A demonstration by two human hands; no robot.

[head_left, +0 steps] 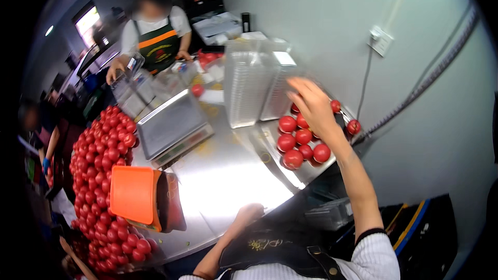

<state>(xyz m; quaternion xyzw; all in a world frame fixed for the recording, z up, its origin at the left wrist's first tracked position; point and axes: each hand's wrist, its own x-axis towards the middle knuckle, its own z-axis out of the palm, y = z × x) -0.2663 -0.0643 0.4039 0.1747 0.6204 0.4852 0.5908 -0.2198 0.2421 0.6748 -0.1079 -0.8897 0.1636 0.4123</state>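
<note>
My right hand reaches over a small group of red tomatoes at the right end of the metal table. Its fingers stretch toward a short stack of clear plastic boxes; whether they touch it I cannot tell. No held thing shows in that hand. A taller stack of clear boxes stands just left of the short one. Down by the table's near edge rests my left hand, smeared and with its fingers hidden.
A weighing scale with a metal pan sits mid-table. Left of it lies a large heap of tomatoes, beside an orange basket. Across the table, a person in an apron handles clear boxes. A wall socket with a cable is at right.
</note>
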